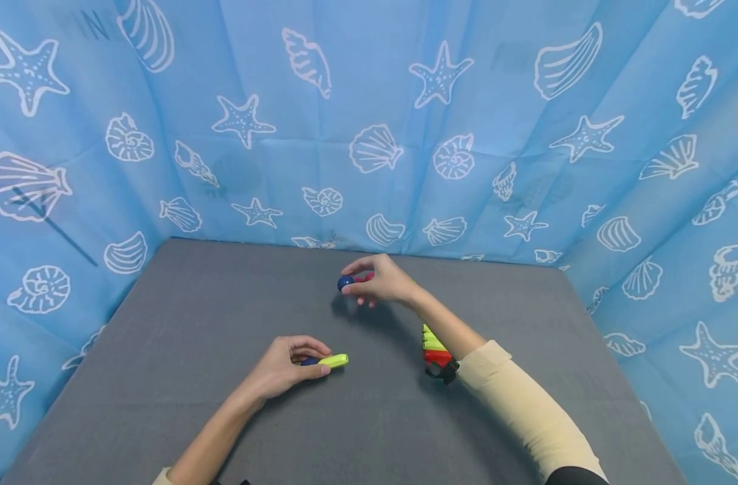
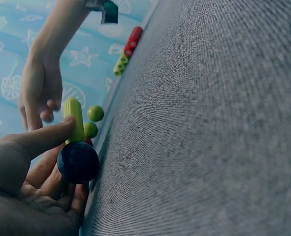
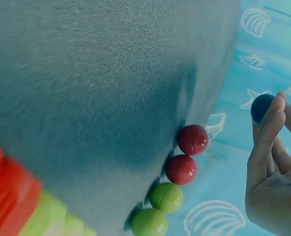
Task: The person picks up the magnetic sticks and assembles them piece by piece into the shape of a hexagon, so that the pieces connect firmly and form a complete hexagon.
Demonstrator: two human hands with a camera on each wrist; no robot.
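Blue curtain (image 1: 320, 121) with white shells and starfish behind and beside you, grey cloth-covered table (image 1: 254, 289) under your hands. Your left hand (image 1: 278, 367) has a yellow-green rod (image 1: 334, 362) pinched, thumb against it, with a dark blue ball (image 2: 78, 162) at its inner end; guessing you hold it that way so the other end pokes out clear of your fingers. Can't tell if those two are actually joined tbh. Your right hand (image 1: 384, 279) is closed to a fingertip pinch on another blue ball (image 1: 345, 282), seemingly off the cloth, probably because that grip leaves most of it exposed. The red rods (image 1: 437, 356) and yellow-green rods (image 1: 431, 339) lie side by side near your right forearm, likely so they don't roll about, and the loose balls are lined up by colour, I'd say for easy picking. Count-wise: two blue balls, one per hand, two red balls (image 3: 193, 139), two green balls (image 3: 166, 197), one rod held. Your arm covers part of the rod row, so no exact number there
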